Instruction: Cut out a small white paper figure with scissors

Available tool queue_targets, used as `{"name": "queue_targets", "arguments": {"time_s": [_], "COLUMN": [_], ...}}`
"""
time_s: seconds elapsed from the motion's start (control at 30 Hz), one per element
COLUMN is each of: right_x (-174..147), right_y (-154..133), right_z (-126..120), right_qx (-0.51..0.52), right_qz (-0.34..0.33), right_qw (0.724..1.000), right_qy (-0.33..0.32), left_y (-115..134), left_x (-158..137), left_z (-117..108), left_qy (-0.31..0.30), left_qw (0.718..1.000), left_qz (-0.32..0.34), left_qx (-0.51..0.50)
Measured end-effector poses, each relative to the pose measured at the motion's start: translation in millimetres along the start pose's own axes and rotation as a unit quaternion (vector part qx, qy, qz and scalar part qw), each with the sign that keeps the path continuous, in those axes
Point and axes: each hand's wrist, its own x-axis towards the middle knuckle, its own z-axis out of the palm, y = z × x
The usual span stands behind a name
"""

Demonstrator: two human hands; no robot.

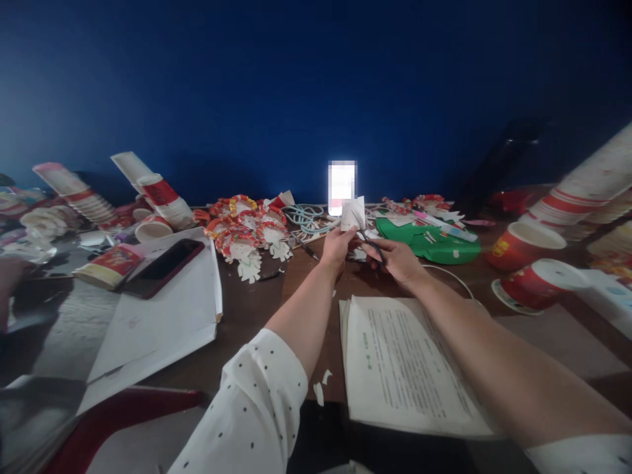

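Two-handed, holding up a white paper piece over the far part of the bench, pinching it between the thumb and fingers of the left hand, while grasping dark scissors in the right hand and pointing the blades at the paper piece's lower right side. Not making out the exact gap between the blades.

Probably risking a nicked left fingertip, with the blades pointing so near the pinching fingers; blaming, in that case, a slip of the paper or a careless squeeze. Perhaps risking a ragged edge too, from working thin paper unsupported in mid-air.

Finding pale cables just left of the paper piece, red-and-white cut-outs farther left of it, a green sheet to its right, and white scraps on its near side.

Reading nothing for certain: seeing green headings and dark lines of print on the pages nearer than the paper piece, but failing to decipher them; spotting blurred yellow lettering on a red cup well right of it.
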Motion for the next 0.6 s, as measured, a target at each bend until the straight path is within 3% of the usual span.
{"name": "queue_targets", "arguments": {"time_s": [0.17, 0.6], "right_x": [-0.1, 0.5], "right_y": [0.2, 0.8], "right_z": [2.0, 3.8], "right_qx": [0.024, 0.126], "right_qz": [0.012, 0.042], "right_qw": [1.000, 0.991], "right_qy": [-0.001, 0.010], "left_y": [5.6, 4.5], "left_x": [-4.0, -6.3], "left_z": [3.9, 4.6], "left_qy": [0.032, 0.001], "left_qw": [0.999, 1.000], "left_qz": [-0.005, -0.002], "left_qx": [-0.017, 0.005]}}
